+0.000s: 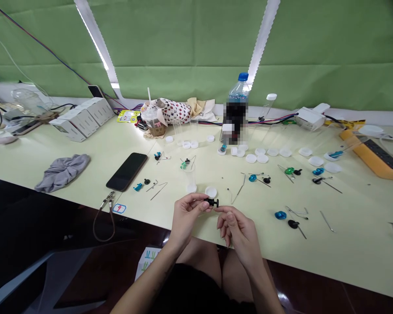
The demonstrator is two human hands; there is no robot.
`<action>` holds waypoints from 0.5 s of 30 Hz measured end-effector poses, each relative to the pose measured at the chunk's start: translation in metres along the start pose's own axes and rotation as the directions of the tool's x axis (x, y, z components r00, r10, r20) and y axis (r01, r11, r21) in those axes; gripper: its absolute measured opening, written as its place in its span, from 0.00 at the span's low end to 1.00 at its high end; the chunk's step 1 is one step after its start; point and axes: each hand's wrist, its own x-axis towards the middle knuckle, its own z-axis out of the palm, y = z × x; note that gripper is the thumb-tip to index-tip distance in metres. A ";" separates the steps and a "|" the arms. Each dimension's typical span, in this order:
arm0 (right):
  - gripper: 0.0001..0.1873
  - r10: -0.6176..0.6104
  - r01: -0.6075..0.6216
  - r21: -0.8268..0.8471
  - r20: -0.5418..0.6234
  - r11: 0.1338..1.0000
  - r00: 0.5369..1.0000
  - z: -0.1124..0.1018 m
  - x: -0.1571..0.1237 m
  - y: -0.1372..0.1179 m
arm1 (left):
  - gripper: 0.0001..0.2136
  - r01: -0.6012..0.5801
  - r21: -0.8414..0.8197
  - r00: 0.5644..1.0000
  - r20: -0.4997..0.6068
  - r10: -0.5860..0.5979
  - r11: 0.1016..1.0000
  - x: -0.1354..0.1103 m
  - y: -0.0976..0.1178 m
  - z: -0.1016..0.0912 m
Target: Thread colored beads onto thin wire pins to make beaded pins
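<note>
So we've got a little black plastic knob [212, 202] up in the air over the table edge, just in front of a white plastic cap [211, 192]. Our left hand [186, 218] is closed on it, thumb and fingers pinching its left end. Our right hand [237, 231] is half curled, with its fingertips [220, 210] right by the knob, though we can't tell from this angle if they're touching it. Tip from us: with a part this small, pinch close to it so it doesn't wobble, and keep it over the table in case it slips. Around it on the pale table [353, 257] sit a clear plastic cup [190, 176], bent wire pins [239, 187] and blue plastic bits [280, 215], with a phone [126, 172] farther left.
</note>
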 end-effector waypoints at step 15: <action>0.21 -0.005 0.005 0.006 -0.005 1.000 1.000 0.000 0.000 -0.001 | 0.10 -0.003 0.023 1.000 0.021 0.002 1.000 0.001 -0.001 -0.001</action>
